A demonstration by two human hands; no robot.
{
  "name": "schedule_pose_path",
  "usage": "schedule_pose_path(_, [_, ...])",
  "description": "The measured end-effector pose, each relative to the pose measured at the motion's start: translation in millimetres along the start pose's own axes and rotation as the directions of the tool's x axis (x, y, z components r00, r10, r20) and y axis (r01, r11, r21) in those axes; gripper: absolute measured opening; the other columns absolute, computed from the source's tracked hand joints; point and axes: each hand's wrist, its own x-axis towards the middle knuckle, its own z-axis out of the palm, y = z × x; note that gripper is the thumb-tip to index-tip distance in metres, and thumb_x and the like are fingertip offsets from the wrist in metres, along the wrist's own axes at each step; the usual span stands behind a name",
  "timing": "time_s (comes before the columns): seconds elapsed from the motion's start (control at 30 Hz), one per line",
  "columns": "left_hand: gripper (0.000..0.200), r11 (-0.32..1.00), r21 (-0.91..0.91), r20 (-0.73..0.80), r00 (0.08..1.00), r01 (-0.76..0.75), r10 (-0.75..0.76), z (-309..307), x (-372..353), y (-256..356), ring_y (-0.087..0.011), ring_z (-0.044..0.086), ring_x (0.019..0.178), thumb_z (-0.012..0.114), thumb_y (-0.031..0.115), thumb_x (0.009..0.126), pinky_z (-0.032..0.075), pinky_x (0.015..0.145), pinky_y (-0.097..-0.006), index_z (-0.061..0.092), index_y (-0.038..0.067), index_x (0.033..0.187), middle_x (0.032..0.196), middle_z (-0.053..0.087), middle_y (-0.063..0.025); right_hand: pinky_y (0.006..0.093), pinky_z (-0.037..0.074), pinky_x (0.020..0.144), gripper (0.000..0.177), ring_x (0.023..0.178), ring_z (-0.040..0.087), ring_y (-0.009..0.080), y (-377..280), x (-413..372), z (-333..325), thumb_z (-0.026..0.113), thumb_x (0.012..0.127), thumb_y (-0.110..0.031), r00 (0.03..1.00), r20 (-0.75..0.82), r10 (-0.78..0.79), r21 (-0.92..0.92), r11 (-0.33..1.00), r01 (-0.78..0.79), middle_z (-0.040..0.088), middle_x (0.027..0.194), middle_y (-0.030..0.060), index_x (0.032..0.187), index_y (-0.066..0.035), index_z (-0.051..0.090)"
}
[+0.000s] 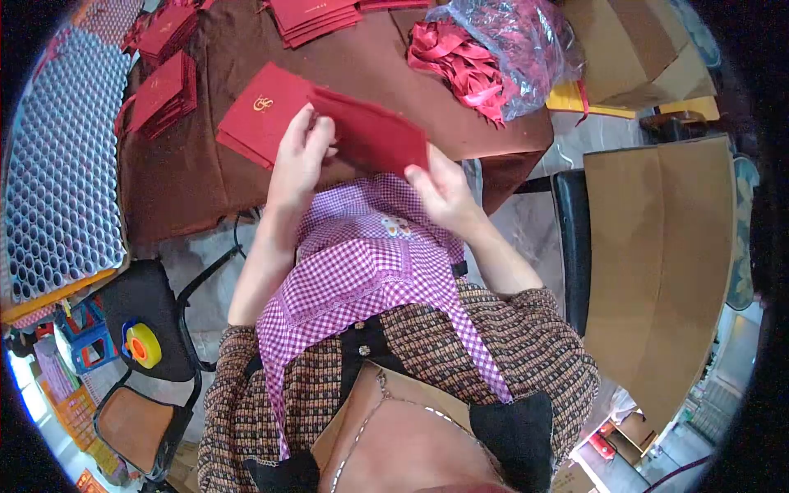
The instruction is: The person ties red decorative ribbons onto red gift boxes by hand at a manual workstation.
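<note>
Both my hands hold one flat red paper piece (367,131), a card or flat bag, tilted above the table's near edge. My left hand (304,152) is closed at its left end, with thumb and fingers bent. At its right end my right hand (444,187) grips the corner, thumb in front and the other fingers mostly hidden. Just left of it, a small pile of red pieces (261,111) with a gold emblem lies on the brown-covered table (185,177), partly covered by my left hand.
More red stacks (164,94) lie at the table's left, and another stack (316,18) is at the back. Red ribbons (456,66) spill from a clear plastic bag (534,49). Cardboard (657,263) stands at right; a chair (144,329) holding a yellow tape roll (142,345) is at left.
</note>
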Motion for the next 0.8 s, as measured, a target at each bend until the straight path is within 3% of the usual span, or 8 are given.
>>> schedule_pose_path(0.17, [0.039,0.913,0.382,-0.044,0.983,-0.147,0.177,-5.2,6.5,-27.8,-0.0099,0.054,0.083,0.069,0.012,0.081,0.047,0.073,-0.0266,0.056,-0.003,0.114,0.084,0.057,-0.0003,0.0317,0.042,0.096,0.036,0.111,0.053,0.0169,25.7,-6.5,4.1,0.043,0.094,-0.009,0.891,0.056,0.451,0.677,0.638,-0.366,0.056,0.122,0.0083,0.128,0.002,0.046])
schedule_pose_path(0.23, [0.040,0.733,0.630,-0.002,0.944,-0.255,0.330,-13.4,12.9,-43.3,-0.0170,0.055,0.081,0.070,0.013,0.078,0.048,0.074,-0.0318,0.056,-0.001,0.113,0.082,0.058,-0.0045,0.0309,0.043,0.094,0.034,0.110,0.054,0.0156,34.7,-7.5,10.5,0.043,0.095,-0.009,0.880,0.061,0.471,0.707,0.602,-0.371,0.056,0.121,0.0085,0.126,0.003,0.048])
schedule_pose_path(0.37, [0.040,0.723,0.673,-0.047,0.966,-0.159,0.256,-11.3,11.6,-44.5,-0.0236,0.054,0.081,0.070,0.013,0.076,0.047,0.076,-0.0360,0.056,0.000,0.112,0.082,0.059,-0.0086,0.0306,0.043,0.094,0.032,0.108,0.054,0.0150,56.8,-11.0,20.8,0.044,0.095,-0.010,0.841,0.137,0.524,0.827,0.407,-0.389,0.058,0.119,0.0084,0.124,0.002,0.050])
schedule_pose_path(0.47, [0.038,0.643,0.750,-0.033,0.962,-0.155,0.270,-10.8,12.1,-45.3,-0.0189,0.056,0.079,0.068,0.012,0.078,0.048,0.072,-0.0326,0.056,-0.001,0.111,0.080,0.060,-0.0071,0.0300,0.045,0.089,0.030,0.100,0.057,0.0132,62.6,-3.9,7.3,0.049,0.094,-0.017,0.872,0.132,0.471,0.483,0.738,-0.471,0.062,0.110,0.0069,0.118,0.002,0.055])
schedule_pose_path(0.5, [0.036,0.769,0.630,-0.050,0.983,-0.105,0.175,-12.4,12.7,-44.7,-0.0161,0.056,0.077,0.067,0.010,0.079,0.048,0.070,-0.0302,0.055,-0.002,0.111,0.079,0.060,-0.0058,0.0296,0.047,0.085,0.030,0.096,0.058,0.0124,54.7,3.4,-10.2,0.051,0.094,-0.020,0.854,0.161,0.494,0.261,0.813,-0.520,0.063,0.105,0.0061,0.115,0.001,0.058])
schedule_pose_path(0.6, [0.031,0.906,0.423,-0.053,0.997,-0.034,0.062,-17.0,13.4,-49.6,-0.0109,0.056,0.073,0.064,0.008,0.082,0.047,0.066,-0.0256,0.055,-0.003,0.109,0.078,0.060,-0.0035,0.0245,0.051,0.062,0.028,0.073,0.062,0.0103,89.2,26.7,-53.4,0.055,0.092,-0.020,0.917,-0.215,0.336,-0.001,0.939,-0.344,0.065,0.089,0.0047,0.110,0.000,0.061])
schedule_pose_path(0.67, [0.028,0.937,0.347,-0.049,0.997,-0.031,0.051,-16.9,14.9,-53.9,-0.0085,0.055,0.070,0.062,0.006,0.083,0.046,0.064,-0.0234,0.055,-0.004,0.108,0.077,0.060,-0.0025,0.0354,0.052,0.065,0.024,0.074,0.067,0.0271,106.8,44.7,-92.1,0.058,0.088,-0.021,0.861,-0.506,0.056,-0.446,0.837,-0.317,0.067,0.082,0.0179,0.095,0.001,0.066])
schedule_pose_path(0.8, [0.021,0.943,0.333,-0.036,0.999,0.003,0.009,-18.3,17.4,-58.8,-0.0073,0.054,0.068,0.060,0.004,0.085,0.046,0.062,-0.0221,0.056,-0.005,0.103,0.076,0.060,-0.0025,0.0459,0.049,0.076,0.038,0.085,0.063,0.0406,147.5,62.8,-142.9,0.059,0.084,-0.036,0.793,-0.577,0.197,-0.590,0.570,-0.571,0.064,0.084,0.0252,0.086,0.002,0.067])
